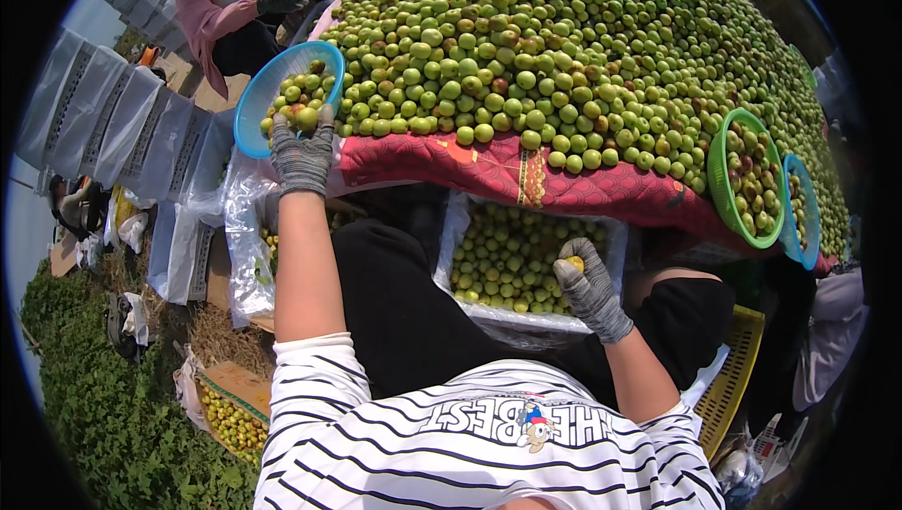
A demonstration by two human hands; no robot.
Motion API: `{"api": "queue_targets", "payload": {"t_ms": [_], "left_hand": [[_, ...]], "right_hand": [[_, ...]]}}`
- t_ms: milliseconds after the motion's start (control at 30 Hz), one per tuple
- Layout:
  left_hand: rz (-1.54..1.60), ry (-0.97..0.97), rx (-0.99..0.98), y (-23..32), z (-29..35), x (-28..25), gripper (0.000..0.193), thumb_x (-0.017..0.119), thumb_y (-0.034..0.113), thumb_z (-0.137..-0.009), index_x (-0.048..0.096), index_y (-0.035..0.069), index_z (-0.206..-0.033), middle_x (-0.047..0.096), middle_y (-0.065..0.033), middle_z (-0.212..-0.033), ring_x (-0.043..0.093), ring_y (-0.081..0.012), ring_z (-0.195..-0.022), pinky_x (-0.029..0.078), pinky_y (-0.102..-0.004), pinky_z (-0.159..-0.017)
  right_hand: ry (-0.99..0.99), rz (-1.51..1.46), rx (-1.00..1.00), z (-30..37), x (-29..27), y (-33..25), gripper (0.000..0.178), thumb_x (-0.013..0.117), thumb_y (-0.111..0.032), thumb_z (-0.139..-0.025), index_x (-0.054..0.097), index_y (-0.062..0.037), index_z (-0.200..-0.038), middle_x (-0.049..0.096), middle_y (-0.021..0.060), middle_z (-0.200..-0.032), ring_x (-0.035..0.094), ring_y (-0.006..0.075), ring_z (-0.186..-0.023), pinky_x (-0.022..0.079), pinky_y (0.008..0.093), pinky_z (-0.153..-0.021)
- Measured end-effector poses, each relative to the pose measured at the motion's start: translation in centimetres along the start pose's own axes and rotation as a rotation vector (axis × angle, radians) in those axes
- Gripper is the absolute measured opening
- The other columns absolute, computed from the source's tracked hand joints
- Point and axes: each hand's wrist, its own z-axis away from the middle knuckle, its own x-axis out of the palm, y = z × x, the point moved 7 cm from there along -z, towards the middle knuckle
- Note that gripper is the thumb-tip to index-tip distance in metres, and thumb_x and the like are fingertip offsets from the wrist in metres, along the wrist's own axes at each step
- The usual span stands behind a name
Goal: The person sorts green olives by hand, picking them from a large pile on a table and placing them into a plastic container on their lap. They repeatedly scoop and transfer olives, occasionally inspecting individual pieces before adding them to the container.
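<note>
My left hand (303, 161), in a grey knit glove, reaches to the near edge of a blue basket (246, 125) at the left. Its thumb and fingers are around a green-brown jujube (306, 118), in front of others in the basket. My right hand (594, 296), also gloved, is closed on a yellowish jujube (574, 264). It hovers above the right side of a plastic-lined crate (443, 261) of green jujubes between my knees. Ahead, a large heap of green jujubes (564, 69) lies on a red patterned cloth (451, 161).
At the right edge of the heap sit a green basket (716, 177) of browner jujubes and another blue basket (806, 252). A co-worker in a pink jacket (209, 22) sits at upper left. Lined crates (122, 120) stand at left; a yellow crate (738, 360) is at lower right.
</note>
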Motion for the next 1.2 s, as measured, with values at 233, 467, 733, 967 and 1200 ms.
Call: {"api": "queue_targets", "payload": {"t_ms": [233, 467, 733, 967, 1200], "left_hand": [[-0.511, -0.535, -0.429, -8.5, 10.1, 2.1, 0.037, 0.060, 0.020, -0.095, 0.053, 0.005, -0.128, 0.065, -0.0118, -0.111, 0.066, -0.0210, -0.094, 0.057, -0.0331, -0.081], [-1.452, -0.903, -0.014, -14.7, 13.1, 5.9, 0.029, 0.065, 0.020, -0.092, 0.063, 0.003, -0.115, 0.069, -0.0085, -0.107, 0.067, -0.0162, -0.092, 0.054, -0.0300, -0.083], [-1.649, -1.140, 0.579, -24.0, 12.0, 12.4, 0.077, 0.073, 0.021, -0.080, 0.034, 0.006, -0.144, 0.044, -0.0190, -0.141, 0.046, -0.0320, -0.130, 0.044, -0.0385, -0.105], [-2.050, -1.286, 0.383, -29.9, 11.5, 13.6, 0.075, 0.076, 0.033, -0.075, 0.041, 0.007, -0.135, 0.048, -0.0185, -0.133, 0.058, -0.0335, -0.114, 0.049, -0.0421, -0.094], [-0.720, -0.895, -0.754, -28.2, 10.3, 11.0, 0.054, 0.061, 0.028, -0.088, 0.046, 0.008, -0.136, 0.059, -0.0132, -0.125, 0.069, -0.0192, -0.088, 0.058, -0.0319, -0.074]], "right_hand": [[-0.032, 0.134, 0.119, -2.8, 0.4, 3.4, 0.030, 0.055, -0.035, -0.097, 0.052, -0.0063, -0.105, 0.053, 0.0061, -0.078, 0.053, 0.0198, -0.068, 0.046, 0.0319, -0.067], [-0.232, 1.163, 0.578, -3.8, -3.0, 9.3, 0.059, 0.042, -0.054, -0.096, 0.049, -0.0026, -0.126, 0.064, 0.0256, -0.113, 0.061, 0.0402, -0.107, 0.047, 0.0468, -0.093], [0.141, 1.025, -0.082, -10.4, -4.4, -2.9, 0.044, 0.069, -0.029, -0.084, 0.059, -0.0032, -0.118, 0.067, 0.0175, -0.105, 0.065, 0.0330, -0.095, 0.052, 0.0412, -0.086], [0.066, 0.891, -0.046, -12.7, -6.5, -3.3, 0.035, 0.069, -0.024, -0.084, 0.062, -0.0033, -0.111, 0.067, 0.0153, -0.099, 0.067, 0.0286, -0.087, 0.054, 0.0375, -0.080], [0.061, 0.469, -0.022, -13.7, -7.2, -0.9, 0.028, 0.064, -0.019, -0.090, 0.061, -0.0034, -0.114, 0.067, 0.0108, -0.099, 0.065, 0.0197, -0.093, 0.052, 0.0327, -0.085]]}}
